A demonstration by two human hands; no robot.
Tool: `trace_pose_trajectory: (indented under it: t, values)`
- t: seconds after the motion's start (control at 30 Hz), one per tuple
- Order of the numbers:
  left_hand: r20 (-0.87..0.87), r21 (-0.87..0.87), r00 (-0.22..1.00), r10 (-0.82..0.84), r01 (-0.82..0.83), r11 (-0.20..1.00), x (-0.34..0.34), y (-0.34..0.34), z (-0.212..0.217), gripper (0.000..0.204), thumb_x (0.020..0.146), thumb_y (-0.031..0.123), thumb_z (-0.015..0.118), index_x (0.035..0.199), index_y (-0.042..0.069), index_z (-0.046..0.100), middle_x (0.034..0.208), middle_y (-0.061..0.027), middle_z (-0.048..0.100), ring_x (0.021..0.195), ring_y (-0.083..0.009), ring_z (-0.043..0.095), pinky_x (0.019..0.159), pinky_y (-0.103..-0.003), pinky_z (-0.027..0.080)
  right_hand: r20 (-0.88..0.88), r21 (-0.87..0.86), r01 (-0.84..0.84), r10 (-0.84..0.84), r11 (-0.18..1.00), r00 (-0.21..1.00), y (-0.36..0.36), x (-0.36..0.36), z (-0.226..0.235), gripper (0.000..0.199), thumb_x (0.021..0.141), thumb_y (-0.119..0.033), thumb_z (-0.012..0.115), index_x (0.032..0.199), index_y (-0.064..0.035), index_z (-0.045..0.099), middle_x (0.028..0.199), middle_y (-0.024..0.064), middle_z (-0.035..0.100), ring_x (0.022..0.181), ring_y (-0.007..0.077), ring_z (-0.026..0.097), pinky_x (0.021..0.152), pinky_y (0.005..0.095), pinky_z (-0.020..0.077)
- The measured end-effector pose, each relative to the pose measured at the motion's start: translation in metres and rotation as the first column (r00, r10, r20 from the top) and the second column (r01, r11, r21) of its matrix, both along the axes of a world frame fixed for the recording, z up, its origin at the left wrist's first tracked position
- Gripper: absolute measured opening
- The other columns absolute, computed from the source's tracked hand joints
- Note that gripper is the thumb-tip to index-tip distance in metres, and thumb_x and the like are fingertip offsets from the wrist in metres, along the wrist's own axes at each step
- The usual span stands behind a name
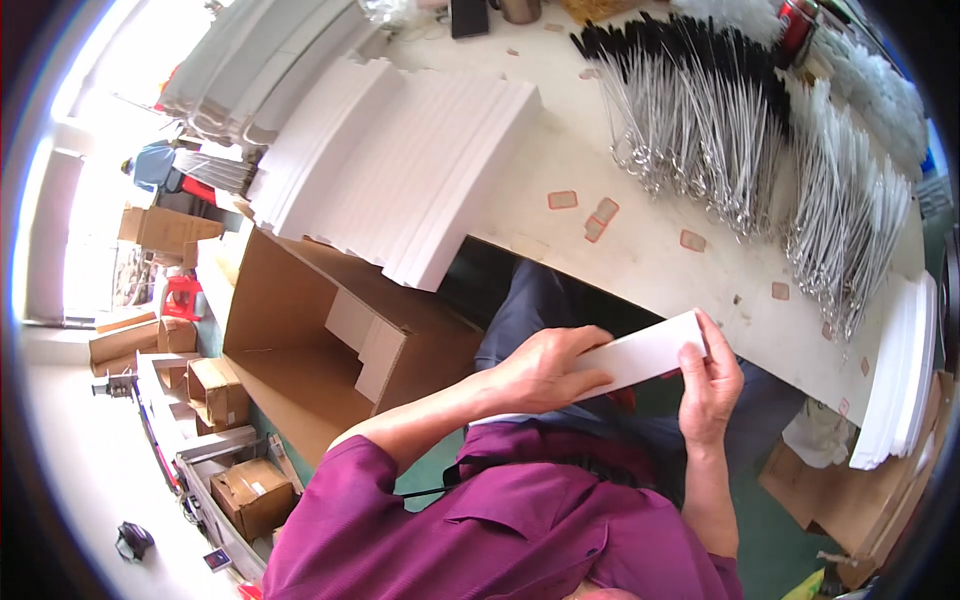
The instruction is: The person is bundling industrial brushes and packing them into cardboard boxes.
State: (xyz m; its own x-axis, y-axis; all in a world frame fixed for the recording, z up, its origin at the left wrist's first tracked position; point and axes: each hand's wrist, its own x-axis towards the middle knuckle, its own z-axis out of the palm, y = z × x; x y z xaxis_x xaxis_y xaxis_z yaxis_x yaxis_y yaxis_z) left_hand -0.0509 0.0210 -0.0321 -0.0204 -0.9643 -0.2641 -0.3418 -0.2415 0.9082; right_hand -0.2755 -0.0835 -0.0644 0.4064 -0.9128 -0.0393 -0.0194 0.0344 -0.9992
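A long, narrow white box lies across my lap, held in both hands in front of the table's edge. My left hand wraps round its middle, with the thumb and fingers on opposite sides. At the box's right end, my right hand pinches the end with thumb and fingers. Whether that end is open or closed I cannot tell. On the table beyond lie a heap of black-bristled brushes with looped wire handles and a second heap of white-bristled brushes.
Stacked white boxes stand on the table at the left. An open cardboard carton below holds some white boxes. Flat white pieces lean at the table's right edge. Several small reddish-edged rectangles are scattered on the tabletop.
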Motion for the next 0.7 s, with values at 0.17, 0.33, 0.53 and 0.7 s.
trace_pose_trajectory:
  t: [0.17,0.33,0.53,0.7]
  values:
    - [0.171,-0.025,0.982,0.084,-0.081,0.996,0.034,0.033,0.044,0.035,0.091,0.014,0.077,0.122,-0.001,0.067,0.105,-0.0199,0.074,0.095,-0.0299,0.074,0.082,-0.038,0.058,-0.077,-0.126,-0.141,0.132,0.982,0.988,-0.022,0.013,0.007,0.032,0.103,-0.008,0.064,0.132,0.0056,0.063,0.109,0.0083,0.07,0.085,0.0107,0.065,0.075,0.025,0.0548]
    - [0.719,-0.369,0.565,0.406,-0.185,0.911,0.113,0.036,0.093,0.031,0.089,0.012,0.076,0.116,0.001,0.069,0.099,-0.0241,0.072,0.091,-0.041,0.072,0.078,-0.044,0.058,-0.126,-0.346,-0.024,-0.022,0.938,0.992,-0.057,0.018,-0.009,0.017,0.103,-0.01,0.065,0.114,0.003,0.07,0.096,0.0042,0.07,0.076,0.0091,0.064,0.069,0.0238,0.0536]
    - [0.802,-0.493,0.191,0.566,-0.326,0.807,0.262,0.011,0.062,0.036,0.088,0.012,0.077,0.118,-0.004,0.068,0.109,-0.0287,0.071,0.099,-0.0467,0.069,0.085,-0.05,0.055,-0.097,-0.201,0.045,-0.066,0.979,0.993,-0.059,0.018,-0.018,0.012,0.103,-0.008,0.064,0.108,0.0011,0.071,0.091,0.0021,0.069,0.074,0.0074,0.063,0.066,0.0231,0.0538]
    - [0.914,-0.402,-0.18,0.363,-0.303,0.864,0.302,0.007,0.054,0.022,0.087,0.02,0.077,0.103,0.006,0.071,0.102,-0.0157,0.066,0.1,-0.0371,0.068,0.085,-0.049,0.056,-0.099,-0.249,0.026,-0.052,0.968,0.994,-0.057,0.024,-0.023,0.01,0.103,-0.007,0.064,0.105,0.0019,0.07,0.089,0.0024,0.068,0.073,0.0077,0.064,0.066,0.0238,0.055]
